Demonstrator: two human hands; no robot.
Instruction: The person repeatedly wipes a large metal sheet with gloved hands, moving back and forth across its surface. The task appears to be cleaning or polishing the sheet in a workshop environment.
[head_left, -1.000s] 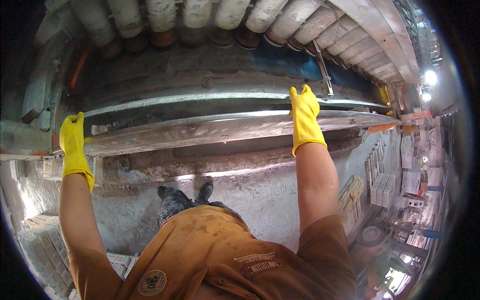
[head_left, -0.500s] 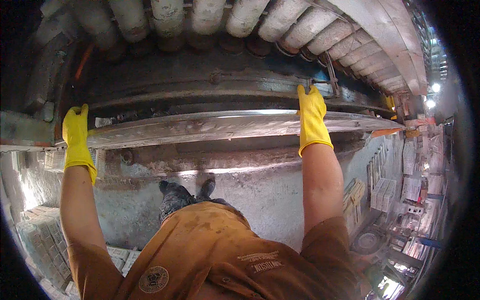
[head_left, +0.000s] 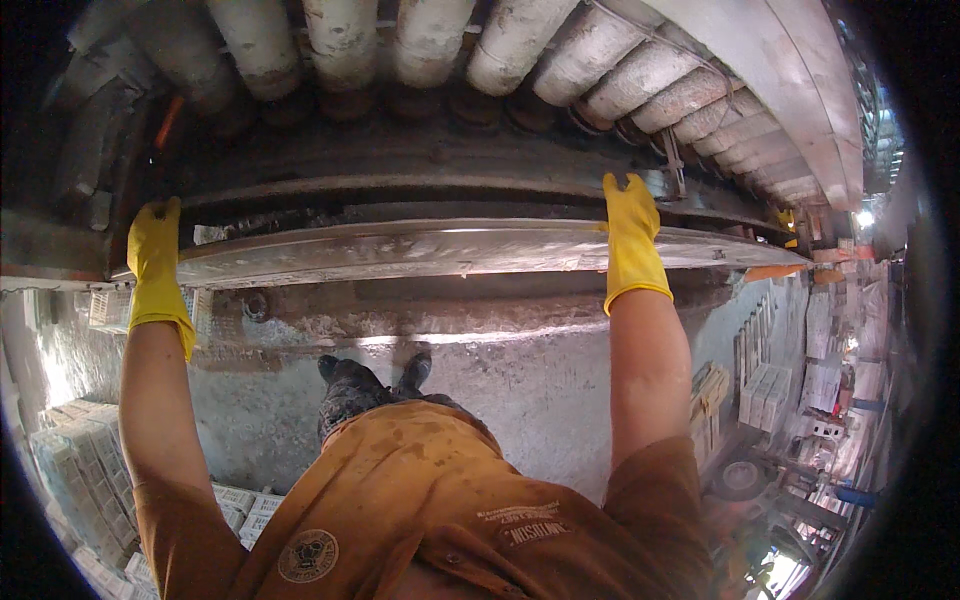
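Both my hands wear yellow rubber gloves and reach out to a long, worn metal rail (head_left: 400, 252) that runs across in front of me. My left hand (head_left: 155, 245) is closed over the rail's left end. Farther right along the same rail, my right hand (head_left: 633, 235) bends over its top edge; the fingertips on the far side are partly hidden. Behind the rail lies a dark narrow gap, then a second metal edge (head_left: 400, 184).
A row of thick, pale, dusty rollers (head_left: 430, 40) arches beyond the rail. White crates (head_left: 80, 460) are stacked at lower left, and more pale crates (head_left: 767, 395) stand at right near a round wheel-like part (head_left: 740, 480). My boots (head_left: 415, 370) stand on the concrete floor (head_left: 540, 400).
The whole view has shifted slightly, and the rollers show a little lower. Both gloved hands stay on the rail at about the same places.
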